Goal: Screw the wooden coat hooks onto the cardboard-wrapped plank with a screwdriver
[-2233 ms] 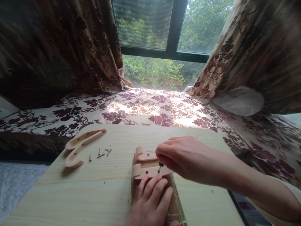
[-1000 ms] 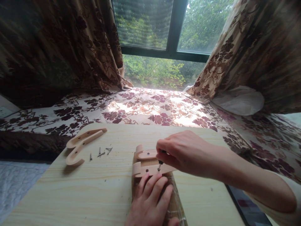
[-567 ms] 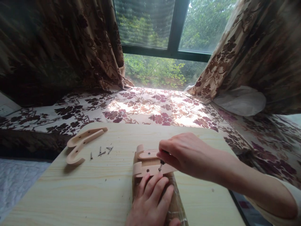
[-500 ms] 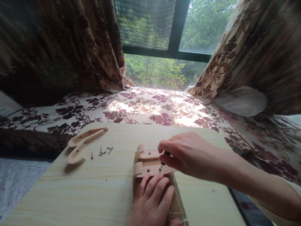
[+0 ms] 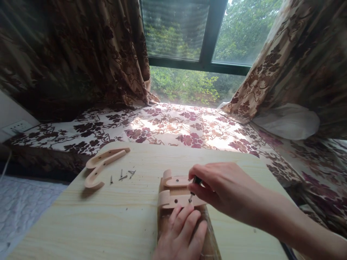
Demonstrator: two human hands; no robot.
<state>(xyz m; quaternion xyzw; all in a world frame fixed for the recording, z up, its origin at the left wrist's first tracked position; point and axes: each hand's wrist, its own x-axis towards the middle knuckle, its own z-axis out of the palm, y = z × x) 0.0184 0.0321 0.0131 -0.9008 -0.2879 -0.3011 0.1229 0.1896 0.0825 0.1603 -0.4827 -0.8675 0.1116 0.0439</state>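
Note:
My right hand (image 5: 214,184) grips the dark handle of a screwdriver (image 5: 193,193), its tip down at a screw in the nearer wooden hook (image 5: 169,200). That hook lies across a brown board (image 5: 210,231) that looks wrapped in clear film. My left hand (image 5: 183,234) rests on the board with its fingers stretched out, fingertips against the nearer hook's edge. Just beyond, a second wooden hook (image 5: 177,181) lies parallel on the same board, with screws in its holes. My right hand hides the right ends of both hooks.
Two loose wooden hooks (image 5: 93,175) lie at the table's left, beside several small screws (image 5: 123,177). Dark specks dot the pale wooden table (image 5: 108,224). Behind it is a ledge with flowered cloth (image 5: 187,124), a curtained window (image 5: 176,32) and a white plastic bag (image 5: 291,121).
The whole view has shifted, so the scene sits slightly further right and lower. My right hand has turned a little around the screwdriver. My left hand stays in place on the board.

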